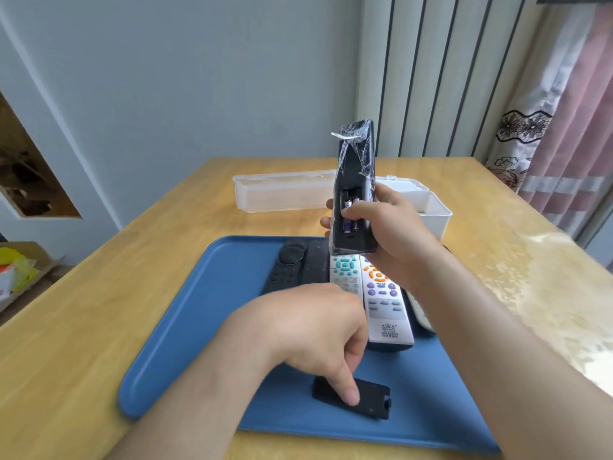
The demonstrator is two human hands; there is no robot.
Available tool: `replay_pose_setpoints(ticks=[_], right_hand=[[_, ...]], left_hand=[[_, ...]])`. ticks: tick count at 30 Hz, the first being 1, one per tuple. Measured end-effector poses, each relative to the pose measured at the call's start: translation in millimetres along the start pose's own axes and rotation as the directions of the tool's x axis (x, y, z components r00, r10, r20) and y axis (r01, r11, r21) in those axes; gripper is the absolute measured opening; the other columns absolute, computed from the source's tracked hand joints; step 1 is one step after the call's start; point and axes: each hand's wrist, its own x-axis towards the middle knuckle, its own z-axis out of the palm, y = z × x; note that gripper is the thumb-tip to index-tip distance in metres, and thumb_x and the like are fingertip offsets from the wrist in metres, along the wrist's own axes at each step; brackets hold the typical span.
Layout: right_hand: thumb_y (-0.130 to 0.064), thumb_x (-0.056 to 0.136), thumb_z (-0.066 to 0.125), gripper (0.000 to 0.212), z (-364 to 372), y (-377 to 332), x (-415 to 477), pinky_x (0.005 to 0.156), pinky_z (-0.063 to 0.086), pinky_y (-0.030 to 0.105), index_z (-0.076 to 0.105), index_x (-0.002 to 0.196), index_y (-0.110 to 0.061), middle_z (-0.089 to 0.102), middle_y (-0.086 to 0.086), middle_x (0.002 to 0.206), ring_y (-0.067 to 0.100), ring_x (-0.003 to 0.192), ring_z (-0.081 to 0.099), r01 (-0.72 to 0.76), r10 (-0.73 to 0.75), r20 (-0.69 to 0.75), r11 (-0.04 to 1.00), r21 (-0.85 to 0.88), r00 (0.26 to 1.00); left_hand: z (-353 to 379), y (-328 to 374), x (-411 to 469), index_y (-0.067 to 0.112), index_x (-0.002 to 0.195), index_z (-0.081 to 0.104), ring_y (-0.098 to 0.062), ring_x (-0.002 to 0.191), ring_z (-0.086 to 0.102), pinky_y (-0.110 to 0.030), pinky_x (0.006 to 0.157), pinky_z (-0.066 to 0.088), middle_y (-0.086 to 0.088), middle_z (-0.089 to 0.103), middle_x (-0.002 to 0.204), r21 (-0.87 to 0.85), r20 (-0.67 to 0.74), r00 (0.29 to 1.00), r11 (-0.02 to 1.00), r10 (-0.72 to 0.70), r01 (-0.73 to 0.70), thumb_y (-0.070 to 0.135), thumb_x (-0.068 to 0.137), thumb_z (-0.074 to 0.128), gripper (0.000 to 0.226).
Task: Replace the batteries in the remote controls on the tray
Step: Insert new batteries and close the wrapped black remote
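Black and film-wrapped, the remote [356,161] stands nearly upright above the blue tray [172,327], long axis 12 to 6 o'clock, its lower half clasped by the right hand [391,227] with the open bay's batteries [349,224] facing the person. The left hand [308,330] lies at 7 o'clock below it, one digit on the loose battery cover [373,398] on the tray; pinching or just pressing, one cannot tell.

Light wooden table [99,327], clear plastic tray-shaped lid [282,194] at the table's far side, white box [434,210] there too, floral curtain [547,144] beyond the table's right corner, cardboard box [26,270] left of the table
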Motion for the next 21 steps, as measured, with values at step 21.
replay_pose_setpoints(ticks=[21], right_hand=[[-0.042, 0.101, 0.044, 0.04, 25, 5, -8, 0.061, 0.051, 0.032, 0.063, 0.119, -0.011, 0.068, 0.016, 0.1, 0.026, 0.078, 0.063, -0.073, 0.072, 0.04, 0.997, 0.025, 0.997]], left_hand=[[-17, -43, 2, 0.021, 0.097, 0.059, -0.015, 0.057, 0.065, -0.02, 0.05, 0.05, -0.006, 0.073, 0.074, -0.739, -0.621, 0.554, 0.177, -0.555, -0.65, 0.007, 0.084, 0.067, 0.02]])
